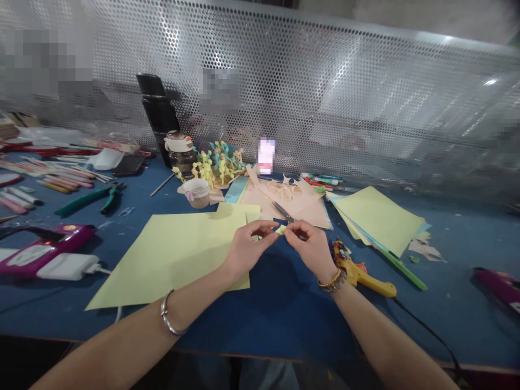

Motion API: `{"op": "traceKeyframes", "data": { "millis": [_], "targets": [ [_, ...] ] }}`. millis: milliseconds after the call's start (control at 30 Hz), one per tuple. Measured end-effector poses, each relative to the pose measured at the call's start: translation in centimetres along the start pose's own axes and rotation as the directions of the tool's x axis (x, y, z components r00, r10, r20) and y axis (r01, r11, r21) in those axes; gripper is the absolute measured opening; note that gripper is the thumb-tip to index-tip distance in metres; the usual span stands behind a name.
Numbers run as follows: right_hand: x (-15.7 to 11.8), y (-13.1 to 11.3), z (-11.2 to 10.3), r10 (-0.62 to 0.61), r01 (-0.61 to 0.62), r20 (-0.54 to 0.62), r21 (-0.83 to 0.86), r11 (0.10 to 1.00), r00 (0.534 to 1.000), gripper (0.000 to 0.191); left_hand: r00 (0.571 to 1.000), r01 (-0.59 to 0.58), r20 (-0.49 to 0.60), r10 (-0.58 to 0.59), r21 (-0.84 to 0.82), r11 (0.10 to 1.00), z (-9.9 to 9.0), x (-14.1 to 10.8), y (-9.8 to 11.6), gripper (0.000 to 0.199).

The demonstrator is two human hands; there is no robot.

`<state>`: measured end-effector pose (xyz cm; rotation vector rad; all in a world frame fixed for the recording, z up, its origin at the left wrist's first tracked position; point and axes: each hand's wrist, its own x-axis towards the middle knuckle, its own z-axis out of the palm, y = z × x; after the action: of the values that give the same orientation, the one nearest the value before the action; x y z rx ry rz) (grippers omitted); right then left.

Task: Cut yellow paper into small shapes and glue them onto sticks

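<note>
Between my fingertips is a small piece of yellow paper (280, 230), pinched from both sides. My left hand (252, 244) has its thumb and fingers closed on the paper's left side, and my right hand (311, 246) grips its right side. Just behind my hands lie scissors (283, 211), partly hidden by my right hand. A large yellow paper sheet (174, 254) spreads under and left of my left wrist. To the right of my right wrist rests a yellow hot glue gun (365, 276) with a dark cord.
Behind stand yellow and blue paper flowers (219, 162), a small white cup (196, 192), a jar (180, 154) and a black bottle (156, 114). Pliers (91, 199) and a purple power strip (49, 249) lie left. Stacked paper (377, 216) sits right. A perforated metal panel (284, 81) closes the back.
</note>
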<state>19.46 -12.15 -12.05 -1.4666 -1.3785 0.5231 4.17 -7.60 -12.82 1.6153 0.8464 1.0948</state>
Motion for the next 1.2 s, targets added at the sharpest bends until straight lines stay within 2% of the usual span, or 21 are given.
{"op": "traceKeyframes", "data": {
  "millis": [100,267,433,533,667,933,1133,1200],
  "targets": [
    [0.01,0.06,-0.04,-0.029,0.029,0.011,-0.041,0.999,1.000,0.011,1.000,-0.016,0.019,0.015,0.050,0.999,-0.09,0.07,-0.03,0.026],
    [-0.10,0.05,-0.01,-0.100,0.104,0.038,-0.105,0.989,0.994,0.009,0.995,-0.095,0.035,0.089,0.231,0.968,-0.24,-0.20,-0.28,0.030],
    [-0.21,-0.08,-0.01,-0.157,0.164,0.057,-0.170,0.972,0.986,0.007,0.990,-0.072,0.128,0.054,0.140,0.988,-0.03,-0.41,-0.58,0.030],
    [-0.22,-0.09,-0.07,-0.156,0.165,0.066,-0.184,0.969,0.986,0.007,0.990,-0.056,0.137,0.039,0.121,0.991,-0.02,-0.25,-0.73,0.025],
    [-0.21,-0.04,-0.17,-0.134,0.145,0.076,-0.163,0.976,0.988,0.008,0.992,-0.034,0.125,0.026,0.065,0.997,-0.09,-0.08,-0.71,0.019],
    [0.12,0.08,-0.34,-0.056,0.064,0.087,-0.095,0.993,0.995,0.010,0.993,0.024,0.117,-0.024,-0.003,1.000,-0.03,-0.03,-0.45,0.020],
    [0.28,0.27,-0.29,0.111,-0.119,0.163,0.045,0.992,0.980,0.014,0.992,-0.013,0.129,0.003,0.082,0.997,-0.04,-0.16,-0.50,0.033],
    [0.25,0.23,-0.25,0.137,-0.155,0.190,0.081,0.985,0.972,0.015,0.991,-0.023,0.133,0.008,0.113,0.993,-0.07,-0.22,-0.54,0.032]
  ]
}}
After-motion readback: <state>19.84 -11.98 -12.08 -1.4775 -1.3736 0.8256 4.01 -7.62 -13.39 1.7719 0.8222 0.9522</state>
